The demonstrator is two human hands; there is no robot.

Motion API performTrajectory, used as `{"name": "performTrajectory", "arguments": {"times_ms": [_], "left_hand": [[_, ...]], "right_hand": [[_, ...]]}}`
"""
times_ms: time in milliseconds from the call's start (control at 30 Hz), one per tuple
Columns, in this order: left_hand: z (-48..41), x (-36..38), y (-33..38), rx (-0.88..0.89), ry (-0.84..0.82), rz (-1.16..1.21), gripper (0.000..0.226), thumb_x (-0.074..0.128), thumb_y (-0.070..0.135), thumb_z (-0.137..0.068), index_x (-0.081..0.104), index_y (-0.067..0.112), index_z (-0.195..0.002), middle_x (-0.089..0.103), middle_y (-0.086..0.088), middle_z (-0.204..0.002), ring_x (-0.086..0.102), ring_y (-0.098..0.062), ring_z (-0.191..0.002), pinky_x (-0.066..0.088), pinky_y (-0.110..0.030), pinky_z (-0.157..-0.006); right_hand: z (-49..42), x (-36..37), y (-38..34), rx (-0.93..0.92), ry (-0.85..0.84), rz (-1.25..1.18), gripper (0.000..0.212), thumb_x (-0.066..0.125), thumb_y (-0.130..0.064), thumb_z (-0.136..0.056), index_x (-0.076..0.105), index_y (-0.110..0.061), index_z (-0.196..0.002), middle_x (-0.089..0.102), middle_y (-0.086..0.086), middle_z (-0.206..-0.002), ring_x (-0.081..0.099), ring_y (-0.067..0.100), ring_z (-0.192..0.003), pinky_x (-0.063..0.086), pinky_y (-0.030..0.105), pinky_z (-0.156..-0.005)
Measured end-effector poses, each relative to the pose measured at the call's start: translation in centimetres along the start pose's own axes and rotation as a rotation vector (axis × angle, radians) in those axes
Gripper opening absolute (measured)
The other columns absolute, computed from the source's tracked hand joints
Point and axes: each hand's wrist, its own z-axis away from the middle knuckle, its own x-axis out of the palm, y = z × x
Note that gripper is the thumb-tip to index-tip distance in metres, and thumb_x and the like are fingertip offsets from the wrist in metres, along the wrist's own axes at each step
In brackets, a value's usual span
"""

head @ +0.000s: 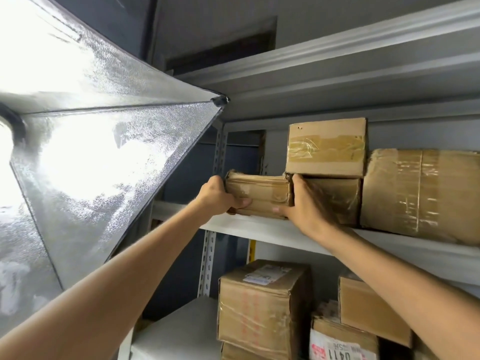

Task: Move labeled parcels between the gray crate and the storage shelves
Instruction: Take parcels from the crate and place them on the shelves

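A small taped cardboard parcel (259, 194) sits at the left end of the upper white shelf (280, 231). My left hand (219, 196) grips its left end, thumb across the front. My right hand (305, 203) grips its right end, fingers wedged between it and the neighbouring box (340, 196). The gray crate is out of view.
A taped box (326, 148) is stacked on the neighbouring box, and a large wrapped parcel (420, 193) stands to the right. Several labeled boxes (262, 307) fill the shelf below. A bright silver softbox (91, 157) crowds the left side, close to the shelf post (220, 149).
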Motion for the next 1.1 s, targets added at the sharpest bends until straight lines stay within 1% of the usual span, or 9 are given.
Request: {"name": "performTrajectory", "arguments": {"times_ms": [133, 233, 400, 533, 667, 800, 900, 1000, 1100], "left_hand": [[1.5, -0.3, 0.8, -0.015, 0.069, 0.039, 0.068, 0.093, 0.020, -0.058, 0.047, 0.016, -0.107, 0.058, -0.003, -0.101, 0.066, -0.021, -0.088, 0.059, -0.032, -0.066], [2.2, -0.4, 1.1, -0.045, 0.085, 0.062, 0.069, 0.095, 0.022, -0.054, 0.051, 0.013, -0.106, 0.064, -0.005, -0.099, 0.071, -0.022, -0.079, 0.060, -0.032, -0.062], [2.4, -0.9, 1.8, -0.118, 0.023, 0.083, 0.076, 0.097, 0.030, -0.031, 0.064, 0.011, -0.098, 0.071, -0.006, -0.096, 0.070, -0.024, -0.088, 0.059, -0.038, -0.082], [2.1, -1.3, 2.1, -0.141, 0.021, 0.007, 0.050, 0.091, 0.017, -0.060, 0.062, 0.011, -0.101, 0.067, -0.006, -0.099, 0.065, -0.023, -0.097, 0.055, -0.037, -0.091], [3.1, -2.2, 2.2, -0.145, 0.052, 0.007, 0.037, 0.088, 0.014, -0.064, 0.061, 0.017, -0.089, 0.066, -0.004, -0.101, 0.064, -0.022, -0.099, 0.053, -0.033, -0.094], [4.1, -2.0, 1.9, -0.096, 0.021, 0.020, 0.065, 0.089, 0.017, -0.065, 0.052, 0.017, -0.119, 0.060, -0.002, -0.112, 0.057, -0.020, -0.106, 0.050, -0.034, -0.096], [4.5, -2.1, 1.5, -0.080, 0.027, 0.019, 0.069, 0.090, 0.019, -0.063, 0.048, 0.019, -0.119, 0.058, -0.001, -0.113, 0.056, -0.016, -0.102, 0.052, -0.028, -0.085], [5.6, -2.0, 1.1, -0.042, 0.002, 0.135, 0.063, 0.088, 0.022, -0.066, 0.048, 0.018, -0.115, 0.059, 0.002, -0.103, 0.060, -0.012, -0.089, 0.052, -0.020, -0.061], [6.5, -1.9, 1.0, -0.049, -0.006, 0.317, 0.066, 0.080, 0.045, -0.070, 0.052, 0.010, -0.117, 0.063, -0.006, -0.106, 0.066, -0.022, -0.092, 0.058, -0.032, -0.062]], "right_hand": [[0.0, 0.2, 1.1, 0.029, -0.015, -0.228, 0.061, 0.085, -0.018, -0.070, 0.051, -0.012, -0.119, 0.060, 0.010, -0.123, 0.055, 0.027, -0.117, 0.047, 0.048, -0.099], [0.2, -0.3, 1.4, 0.019, -0.021, -0.290, 0.052, 0.086, -0.017, -0.069, 0.054, -0.014, -0.109, 0.063, 0.009, -0.116, 0.058, 0.026, -0.109, 0.049, 0.047, -0.095], [0.1, -0.4, 1.0, 0.068, -0.018, -0.331, 0.047, 0.083, -0.031, -0.061, 0.056, -0.018, -0.098, 0.066, 0.004, -0.099, 0.063, 0.026, -0.092, 0.053, 0.047, -0.083], [0.3, -0.1, -0.2, 0.096, -0.045, -0.428, 0.059, 0.084, -0.027, -0.067, 0.052, -0.016, -0.115, 0.062, 0.000, -0.108, 0.060, 0.020, -0.100, 0.053, 0.039, -0.087], [0.3, 0.2, -1.7, 0.164, -0.008, -0.505, 0.068, 0.075, -0.046, -0.062, 0.049, -0.019, -0.119, 0.061, 0.003, -0.112, 0.059, 0.023, -0.100, 0.053, 0.046, -0.088], [0.1, -0.7, -2.5, 0.302, -0.040, -0.575, 0.068, 0.060, -0.056, -0.086, 0.037, -0.013, -0.133, 0.048, 0.012, -0.132, 0.050, 0.028, -0.113, 0.041, 0.039, -0.095], [-0.2, -0.5, -2.5, 0.344, -0.051, -0.554, 0.077, 0.053, -0.057, -0.091, 0.028, -0.008, -0.145, 0.040, 0.015, -0.142, 0.043, 0.033, -0.128, 0.036, 0.040, -0.099], [-0.3, -0.3, -2.3, 0.330, -0.043, -0.555, 0.062, 0.061, -0.050, -0.088, 0.047, -0.007, -0.130, 0.055, 0.012, -0.122, 0.054, 0.027, -0.106, 0.042, 0.034, -0.084], [0.0, -0.3, -2.0, 0.282, -0.015, -0.570, 0.048, 0.069, -0.044, -0.084, 0.057, -0.009, -0.115, 0.063, 0.009, -0.106, 0.059, 0.024, -0.093, 0.045, 0.031, -0.075]]}}
